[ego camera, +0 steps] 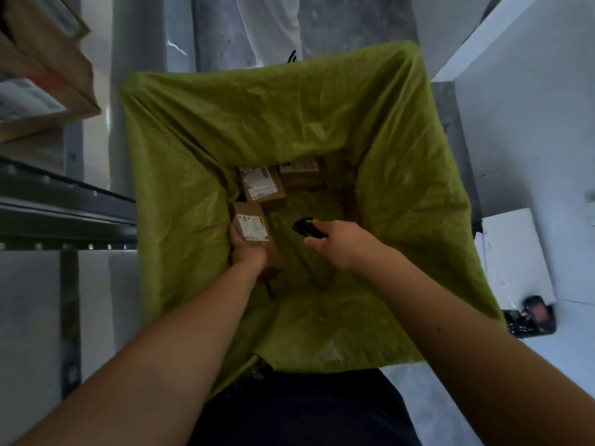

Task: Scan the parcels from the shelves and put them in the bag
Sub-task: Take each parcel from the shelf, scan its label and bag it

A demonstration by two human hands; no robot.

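One labelled parcel, long axis toward far bag wall

A small black device with a red screen lies on the grey floor, beside a white box.

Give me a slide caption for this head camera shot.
Left hand lowers a labelled parcel into the green bag while right hand holds the scanner.
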